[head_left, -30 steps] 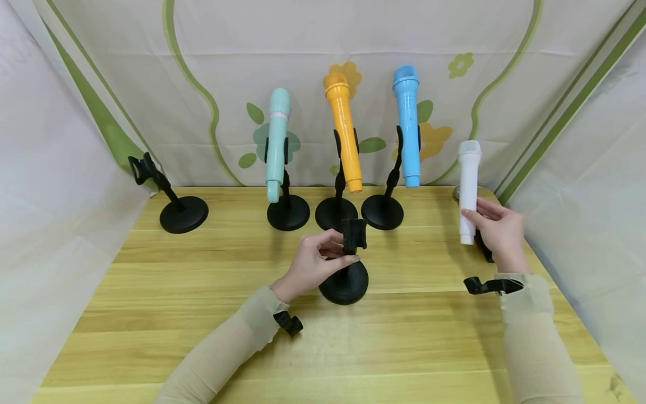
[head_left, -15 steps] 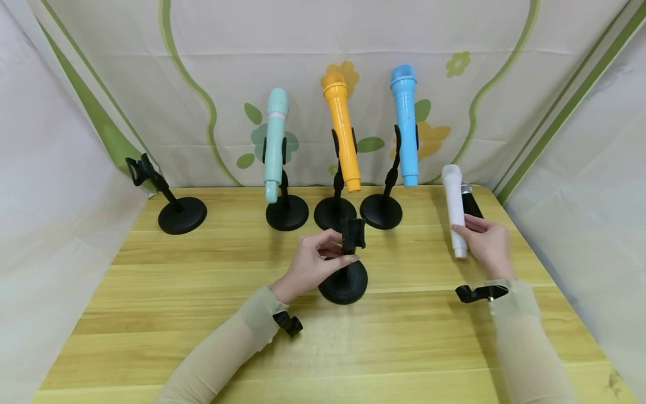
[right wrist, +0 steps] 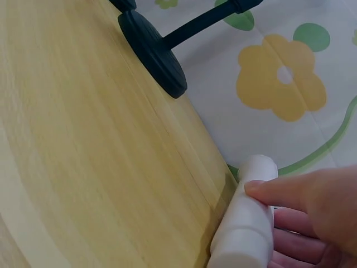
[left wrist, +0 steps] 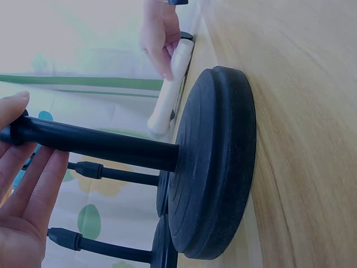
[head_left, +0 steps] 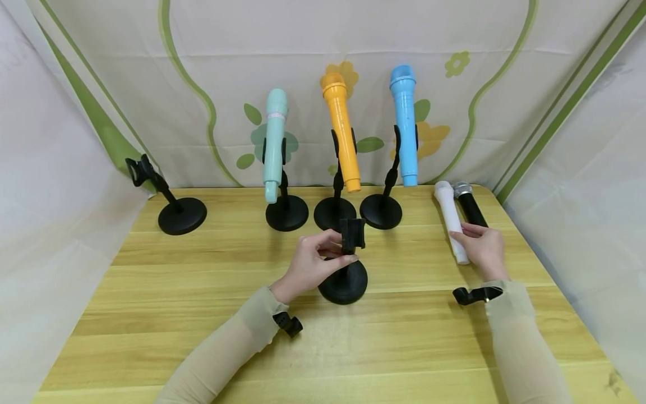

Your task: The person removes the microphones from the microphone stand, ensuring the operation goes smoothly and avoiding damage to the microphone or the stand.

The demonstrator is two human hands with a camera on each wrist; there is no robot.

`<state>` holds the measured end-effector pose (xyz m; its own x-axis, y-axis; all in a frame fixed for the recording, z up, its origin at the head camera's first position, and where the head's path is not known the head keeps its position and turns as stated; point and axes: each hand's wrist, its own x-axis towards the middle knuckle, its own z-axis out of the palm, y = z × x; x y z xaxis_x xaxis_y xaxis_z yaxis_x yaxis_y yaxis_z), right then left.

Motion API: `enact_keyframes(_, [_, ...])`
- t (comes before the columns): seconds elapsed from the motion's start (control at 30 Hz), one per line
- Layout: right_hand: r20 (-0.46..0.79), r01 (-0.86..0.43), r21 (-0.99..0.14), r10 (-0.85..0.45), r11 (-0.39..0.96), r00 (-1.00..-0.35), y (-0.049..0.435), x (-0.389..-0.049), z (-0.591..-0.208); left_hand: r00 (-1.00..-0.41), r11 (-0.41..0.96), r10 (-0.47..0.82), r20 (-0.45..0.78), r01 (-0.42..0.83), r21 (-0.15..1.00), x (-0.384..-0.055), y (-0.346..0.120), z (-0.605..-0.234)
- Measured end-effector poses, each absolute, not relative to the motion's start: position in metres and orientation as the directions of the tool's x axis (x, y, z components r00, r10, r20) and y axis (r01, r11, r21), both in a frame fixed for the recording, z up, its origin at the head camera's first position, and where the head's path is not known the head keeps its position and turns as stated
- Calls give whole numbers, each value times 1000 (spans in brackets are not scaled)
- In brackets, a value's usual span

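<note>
1. The pale yellow, wood-grained desk (head_left: 202, 292) runs out of the bottom of the head view; its side edges converge toward the far edge.
2. Two beige sleeves (head_left: 217, 345), each with a black wrist mount (head_left: 289, 324), reach in, with a broad stretch of grain between them.
3. At mid-desk, the left hand (head_left: 315, 262) has its fingers curled round the stem of an upright black stand with a round base (head_left: 345, 287), just below its clip.
4. Near the right edge, the right hand (head_left: 485, 249) pinches a white plastic microphone (head_left: 447, 209) by its lower part, between thumb and fingers. Whether its whole length touches the wood cannot be told. Just beside it lies a black microphone with a silver head (head_left: 471, 206).
5. Along the far edge, three black round-based stands (head_left: 287, 216) hold mint-green (head_left: 275, 151), orange (head_left: 344, 134) and blue (head_left: 405, 129) microphones. Markings on the mint one's pale band are too small to read. Wood shows between the blue one's stand and the white microphone.
6. Well apart, near the far left corner, another black stand (head_left: 183, 216) leans its clip leftward.
7. White cloth with green lines and flowers (head_left: 373, 33) backs the desk.
</note>
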<state>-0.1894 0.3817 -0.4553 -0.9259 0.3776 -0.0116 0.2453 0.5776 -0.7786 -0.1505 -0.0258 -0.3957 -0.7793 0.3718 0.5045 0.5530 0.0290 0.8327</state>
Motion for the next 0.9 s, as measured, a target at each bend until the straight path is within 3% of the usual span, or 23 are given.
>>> enact_keyframes(0.9, [-42, 310, -762, 435, 568, -900, 384, -189, -456, -773, 36, 364, 519, 568, 822, -150, -26, -396])
